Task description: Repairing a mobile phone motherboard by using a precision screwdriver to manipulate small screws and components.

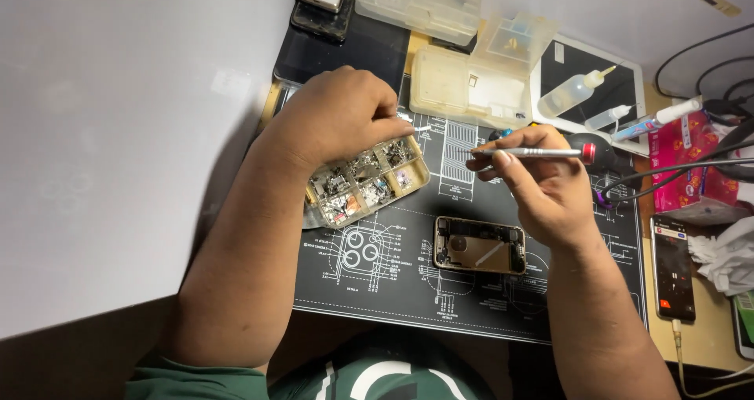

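Opened phone (480,244) at 6 o'clock, fragile, take by edges | R hand (542,184) pinches slim screwdriver (542,153) | L hand (338,117) clenched over parts tray (416,181), 10 o'clock; tiny screws slippery.

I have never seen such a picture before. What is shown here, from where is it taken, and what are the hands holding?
One camera on a person's head looks down at their two bare hands over a dark work mat with printed diagrams. The right hand holds a slim screwdriver with a red end. The left hand rests on a parts box, a small divided tray of tiny metal pieces. An opened phone lies on the mat between the arms. Behind are plastic boxes and small bottles; another phone lies at the right.
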